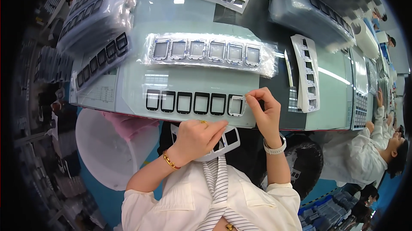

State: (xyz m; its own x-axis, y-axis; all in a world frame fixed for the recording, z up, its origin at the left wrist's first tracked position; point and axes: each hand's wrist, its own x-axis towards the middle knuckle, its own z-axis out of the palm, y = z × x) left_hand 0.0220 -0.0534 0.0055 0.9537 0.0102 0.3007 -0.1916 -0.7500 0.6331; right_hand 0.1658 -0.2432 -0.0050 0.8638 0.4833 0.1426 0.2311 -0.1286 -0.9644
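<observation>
A row of several black rectangular frames (184, 103) lies along the near edge of the glass-topped table. Over the rightmost black frame (230, 95) sits a thin whitish frame-shaped piece (236, 113), its upper right corner pinched between the thumb and index finger of my right hand (267, 110). My left hand (195, 140) is below the table edge with its fingers curled over a curved white strip (231, 144) with rectangular openings; part of the strip is hidden behind that hand.
A plastic-wrapped tray of grey-edged frames (197, 50) lies beyond the row. To its right are a knife (287, 65) and a stack of white strips (308, 80). Wrapped stacks (96, 20) stand at the back left. A white bin (103, 153) is below left; a co-worker (360, 153) sits at right.
</observation>
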